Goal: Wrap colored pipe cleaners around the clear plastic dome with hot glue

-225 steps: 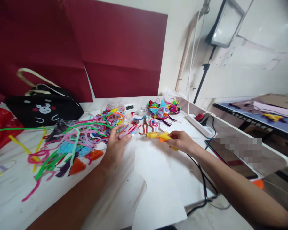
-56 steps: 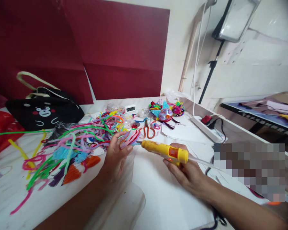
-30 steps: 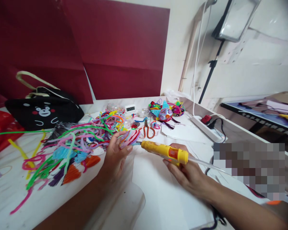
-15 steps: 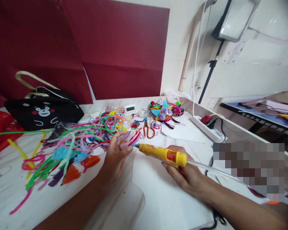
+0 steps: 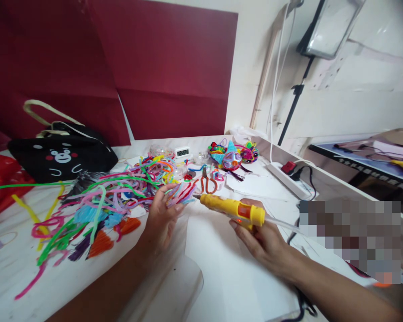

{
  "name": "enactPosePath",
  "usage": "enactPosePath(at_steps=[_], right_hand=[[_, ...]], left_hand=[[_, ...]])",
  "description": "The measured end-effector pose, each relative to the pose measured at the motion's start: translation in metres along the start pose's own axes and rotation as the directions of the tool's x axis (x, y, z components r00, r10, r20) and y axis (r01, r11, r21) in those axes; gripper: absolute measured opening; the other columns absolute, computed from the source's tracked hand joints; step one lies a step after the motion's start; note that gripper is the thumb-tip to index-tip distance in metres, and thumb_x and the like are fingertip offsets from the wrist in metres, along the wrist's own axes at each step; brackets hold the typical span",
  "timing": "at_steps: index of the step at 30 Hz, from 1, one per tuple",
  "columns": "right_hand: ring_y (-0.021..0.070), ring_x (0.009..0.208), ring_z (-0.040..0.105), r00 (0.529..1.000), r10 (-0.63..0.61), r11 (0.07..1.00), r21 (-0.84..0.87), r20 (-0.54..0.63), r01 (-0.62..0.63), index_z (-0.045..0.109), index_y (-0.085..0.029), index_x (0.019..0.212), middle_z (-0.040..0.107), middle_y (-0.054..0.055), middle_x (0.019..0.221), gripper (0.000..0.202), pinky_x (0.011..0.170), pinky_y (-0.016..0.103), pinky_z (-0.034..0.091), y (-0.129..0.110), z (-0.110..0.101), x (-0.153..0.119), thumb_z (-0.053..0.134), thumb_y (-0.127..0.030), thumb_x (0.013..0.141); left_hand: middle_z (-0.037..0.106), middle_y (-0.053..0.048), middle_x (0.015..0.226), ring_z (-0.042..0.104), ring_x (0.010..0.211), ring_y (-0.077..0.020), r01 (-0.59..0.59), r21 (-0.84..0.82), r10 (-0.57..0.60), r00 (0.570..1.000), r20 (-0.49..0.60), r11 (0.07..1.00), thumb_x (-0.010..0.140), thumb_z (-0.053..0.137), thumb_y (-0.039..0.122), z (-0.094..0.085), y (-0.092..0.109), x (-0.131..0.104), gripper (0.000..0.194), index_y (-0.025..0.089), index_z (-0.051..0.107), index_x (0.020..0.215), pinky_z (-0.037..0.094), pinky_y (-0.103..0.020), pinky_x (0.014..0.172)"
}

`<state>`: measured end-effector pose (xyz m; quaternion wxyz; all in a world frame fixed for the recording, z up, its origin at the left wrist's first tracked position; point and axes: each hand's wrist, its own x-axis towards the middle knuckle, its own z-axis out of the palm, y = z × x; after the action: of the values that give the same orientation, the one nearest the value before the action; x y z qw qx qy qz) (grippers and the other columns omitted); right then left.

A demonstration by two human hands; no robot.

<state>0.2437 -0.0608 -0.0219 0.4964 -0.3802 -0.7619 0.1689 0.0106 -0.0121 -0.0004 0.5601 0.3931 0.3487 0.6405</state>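
"Which way does your yellow glue gun (image 5: 233,210) point?"

"Its nozzle (image 5: 197,197) aims left at the striped ball (image 5: 181,195); the long axis slants down to the right, above white paper (image 5: 218,255) on the surface (image 5: 6,277). Your right grip (image 5: 263,241) wraps it; your left grip (image 5: 161,214) clasps the striped ball."

"The count?"

"One glue gun, one striped ball, one clock (image 5: 182,153), one black bag (image 5: 65,154)."

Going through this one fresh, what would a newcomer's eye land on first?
Probably the yellow glue gun, at the centre in the right hand, aimed at the striped piece in the left hand. Next, the bright heap of pipe cleaners to the left, and the big dark red sheet filling the upper left.
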Motion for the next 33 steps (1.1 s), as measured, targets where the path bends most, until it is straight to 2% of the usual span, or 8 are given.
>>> enactPosePath(at_steps=[4, 12, 16, 22, 25, 27, 29, 33], right_hand=[[0.0178, 0.070, 0.059, 0.987, 0.162, 0.977, 0.138, 0.000, -0.161, 0.058, -0.028, 0.101, 0.062, 0.003, 0.086, 0.013, 0.056, 0.029, 0.048, -0.004, 0.000, 0.006, 0.060, -0.028, 0.088], [0.0073, 0.050, 0.048, 0.866, 0.469, 0.741, 0.456, 0.174, -0.493, 0.056, -0.019, 0.098, 0.062, 0.002, 0.085, 0.032, 0.043, 0.021, 0.038, -0.019, -0.014, 0.031, 0.068, -0.043, 0.081], [0.0066, 0.043, 0.043, 0.758, 0.544, 0.663, 0.370, 0.360, -0.651, 0.058, -0.017, 0.086, 0.055, -0.004, 0.059, 0.026, 0.042, 0.020, 0.031, -0.013, -0.019, 0.039, 0.068, -0.041, 0.080], [0.0104, 0.044, 0.050, 0.570, 0.502, 0.565, 0.253, 0.650, -0.786, 0.065, -0.018, 0.076, 0.062, -0.001, 0.060, 0.024, 0.044, 0.023, 0.038, -0.003, -0.008, 0.036, 0.072, -0.041, 0.074], [0.0139, 0.044, 0.052, 0.635, 0.526, 0.740, 0.062, 0.566, -0.669, 0.069, -0.019, 0.071, 0.062, 0.002, 0.054, 0.023, 0.042, 0.026, 0.037, 0.001, -0.007, 0.032, 0.068, -0.041, 0.079], [0.0148, 0.045, 0.051, 0.779, 0.523, 0.852, -0.231, 0.345, -0.469, 0.068, -0.019, 0.066, 0.062, 0.004, 0.054, 0.024, 0.043, 0.026, 0.032, 0.001, -0.009, 0.032, 0.067, -0.039, 0.079], [0.0149, 0.051, 0.053, 0.897, 0.406, 0.829, -0.484, 0.175, -0.280, 0.068, -0.018, 0.068, 0.063, 0.006, 0.059, 0.022, 0.047, 0.027, 0.031, -0.005, -0.011, 0.036, 0.066, -0.036, 0.080], [0.0141, 0.061, 0.056, 0.929, 0.289, 0.916, -0.348, 0.229, -0.200, 0.068, -0.018, 0.082, 0.066, 0.004, 0.072, 0.019, 0.056, 0.025, 0.038, -0.027, -0.004, 0.049, 0.059, -0.034, 0.086]], left_hand=[[0.071, -0.002, 0.099, 0.070, 0.088, -0.0191, 0.016, -0.005, -0.016, 1.000, -0.010, 1.000, 0.055, 0.079, 0.022, -0.001, 0.000, 0.001, 0.057, 0.024, 0.055, 0.107, 0.052, -0.033, 0.088], [0.071, -0.002, 0.094, 0.070, 0.093, -0.0231, -0.026, -0.032, 0.025, 0.999, -0.046, 0.999, 0.059, 0.075, 0.019, -0.001, 0.002, 0.003, 0.050, 0.023, 0.055, 0.104, 0.051, -0.039, 0.093], [0.068, -0.001, 0.092, 0.069, 0.091, -0.0219, -0.078, -0.045, 0.074, 0.992, -0.100, 0.996, 0.057, 0.074, 0.018, -0.001, 0.005, 0.006, 0.050, 0.021, 0.054, 0.103, 0.049, -0.040, 0.093], [0.065, -0.003, 0.106, 0.063, 0.106, -0.0225, -0.158, 0.018, 0.159, 0.984, -0.076, 0.987, 0.061, 0.074, 0.022, -0.004, 0.007, 0.007, 0.050, 0.022, 0.053, 0.106, 0.046, -0.037, 0.096], [0.063, -0.004, 0.108, 0.062, 0.106, -0.0225, -0.175, 0.017, 0.175, 0.983, -0.053, 0.984, 0.060, 0.075, 0.023, -0.003, 0.008, 0.005, 0.051, 0.021, 0.053, 0.106, 0.047, -0.037, 0.094], [0.063, -0.003, 0.108, 0.062, 0.103, -0.0211, -0.177, 0.021, 0.178, 0.983, -0.042, 0.984, 0.060, 0.075, 0.023, -0.002, 0.009, 0.003, 0.050, 0.022, 0.053, 0.105, 0.047, -0.035, 0.091], [0.063, -0.003, 0.108, 0.062, 0.101, -0.0195, -0.176, 0.031, 0.177, 0.984, -0.036, 0.984, 0.060, 0.076, 0.022, -0.001, 0.008, 0.003, 0.050, 0.021, 0.053, 0.105, 0.047, -0.033, 0.088], [0.064, -0.004, 0.108, 0.062, 0.098, -0.0187, -0.189, 0.052, 0.189, 0.982, -0.001, 0.981, 0.061, 0.077, 0.021, -0.001, 0.004, 0.001, 0.051, 0.021, 0.054, 0.106, 0.046, -0.031, 0.087]])
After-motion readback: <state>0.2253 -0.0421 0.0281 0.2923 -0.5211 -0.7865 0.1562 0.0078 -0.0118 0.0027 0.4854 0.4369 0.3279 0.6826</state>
